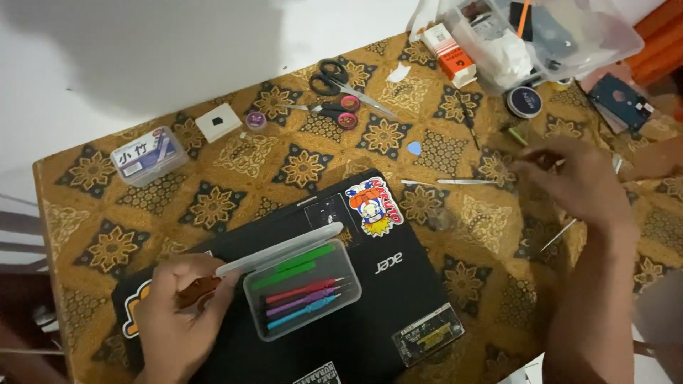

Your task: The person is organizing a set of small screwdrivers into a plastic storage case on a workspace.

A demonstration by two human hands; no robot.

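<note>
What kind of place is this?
Likely a home hobby or repair table: patterned tablecloth, closed black laptop carrying an open case of small coloured tools, with scissors and tweezers nearby.

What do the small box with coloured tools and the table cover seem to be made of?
The small box looks like clear, glossy plastic: the green, red, purple and blue tools show through its walls, and its open lid is see-through. The table cover seems to be matte woven cloth with a printed floral pattern, though the weave is unclear.
</note>
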